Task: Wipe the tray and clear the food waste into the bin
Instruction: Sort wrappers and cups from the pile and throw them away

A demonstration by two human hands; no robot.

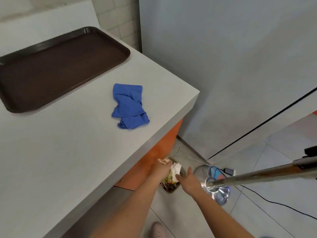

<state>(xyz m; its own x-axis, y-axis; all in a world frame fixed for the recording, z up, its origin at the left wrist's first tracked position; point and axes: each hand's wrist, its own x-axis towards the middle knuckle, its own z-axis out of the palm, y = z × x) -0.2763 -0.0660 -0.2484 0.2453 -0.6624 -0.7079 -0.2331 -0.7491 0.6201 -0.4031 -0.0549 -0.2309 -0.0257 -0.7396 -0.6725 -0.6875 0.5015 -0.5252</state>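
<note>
Both hands reach down beside the worktop to a small bin that stands on the tiled floor, close to the orange side panel under the worktop corner. The left hand is at the bin's near-left rim, with an orange-pink scrap at its fingertips; whether it pinches the scrap or only touches it I cannot tell. The right hand is over the bin's right side with fingers straight and thumb spread, holding nothing. Inside the bin lie a crumpled white napkin, green scraps and darker bits below them.

The dark brown tray lies flat on the worktop at the far left, its surface bare. A crumpled blue cloth lies on the worktop between the tray and the corner, apart from both.

To the right of the bin a metal pole rises from a shiny round base, and a black cable runs across the floor. A pale perforated shoe shows at the bottom edge
</note>
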